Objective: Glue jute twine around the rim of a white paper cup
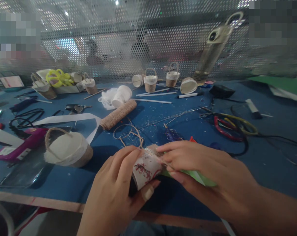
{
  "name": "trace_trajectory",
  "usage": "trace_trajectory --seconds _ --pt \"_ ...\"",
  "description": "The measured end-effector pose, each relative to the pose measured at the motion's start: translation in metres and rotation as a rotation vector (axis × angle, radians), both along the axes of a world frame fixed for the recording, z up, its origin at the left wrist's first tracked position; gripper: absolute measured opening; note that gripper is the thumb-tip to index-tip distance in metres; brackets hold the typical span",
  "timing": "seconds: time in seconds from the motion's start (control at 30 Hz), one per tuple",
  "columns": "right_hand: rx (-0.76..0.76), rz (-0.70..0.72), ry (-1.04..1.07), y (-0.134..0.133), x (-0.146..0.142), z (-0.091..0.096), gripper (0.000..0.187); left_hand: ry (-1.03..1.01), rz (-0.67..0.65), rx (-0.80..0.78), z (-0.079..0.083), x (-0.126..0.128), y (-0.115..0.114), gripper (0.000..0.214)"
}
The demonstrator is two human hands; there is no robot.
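Observation:
My left hand (111,193) is closed around a small white cup (146,171) printed with a reddish floral branch. The cup lies on its side, its dark end toward my left palm. Brown twine covers its far end, where my right hand (209,170) has its fingers closed on a strand. A loose loop of twine (136,136) trails from the cup onto the blue table. Something light green (200,177) lies under my right hand. The twine spool (119,114) rests beyond the cup. My right fingers partly hide the wrapped end.
A handled basket cup (72,147) and a purple glue gun (25,144) lie left. Several small basket cups (150,83) line the back near the perforated metal screen (119,42). Right are red-handled scissors (227,129), cables and a tilted clear bottle (211,49). The wooden table edge (57,204) is in front.

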State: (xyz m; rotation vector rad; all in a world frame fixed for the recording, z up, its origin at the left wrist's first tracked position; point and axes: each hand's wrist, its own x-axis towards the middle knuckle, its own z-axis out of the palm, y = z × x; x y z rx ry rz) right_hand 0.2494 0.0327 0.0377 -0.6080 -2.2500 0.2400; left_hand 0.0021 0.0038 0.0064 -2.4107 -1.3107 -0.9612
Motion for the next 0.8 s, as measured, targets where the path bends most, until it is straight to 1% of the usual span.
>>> trace_trajectory --seconds 0.17,0.3,0.47,0.63,0.8 --pt "0.014 -0.019 0.001 -0.0021 0.001 0.0034 0.016 -0.009 0.019 0.005 0.0007 0.0008 -0.0007 0.052" --pt "0.022 -0.026 -0.004 -0.0016 0.0015 0.0071 0.016 -0.025 0.029 0.013 0.0012 0.0 -0.002 0.051" --pt "0.02 0.008 -0.016 -0.0019 0.0035 0.01 0.016 -0.048 0.016 -0.001 0.0007 -0.002 -0.0031 0.053" --pt "0.022 0.071 0.047 0.0006 0.0056 0.0087 0.013 -0.082 0.023 -0.01 -0.0005 -0.0012 -0.0037 0.052" --pt "-0.005 0.084 0.039 0.0006 0.0053 0.0078 0.013 -0.081 0.01 -0.042 -0.0009 -0.0024 -0.0037 0.054"
